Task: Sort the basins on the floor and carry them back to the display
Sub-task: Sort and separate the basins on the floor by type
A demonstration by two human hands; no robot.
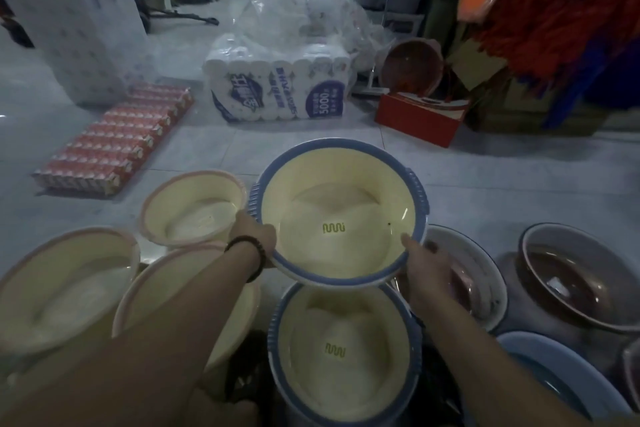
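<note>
We hold a blue-rimmed basin [341,215] by its near rim, our left hand [252,236] clamped on one side and our right hand [424,262] on the other; it hangs above a second blue-rimmed basin [346,357], directly toward us from it; left of the held basin sit three pink-rimmed basins [192,210]; right of it lie dark brown basins [568,274]; beyond it stands a pack of paper rolls [277,88].

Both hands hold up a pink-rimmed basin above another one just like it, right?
Not quite. The head view shows the held basin is blue-rimmed, not pink. Left hand and right hand both hold its rim, above a matching blue-rimmed basin.
</note>
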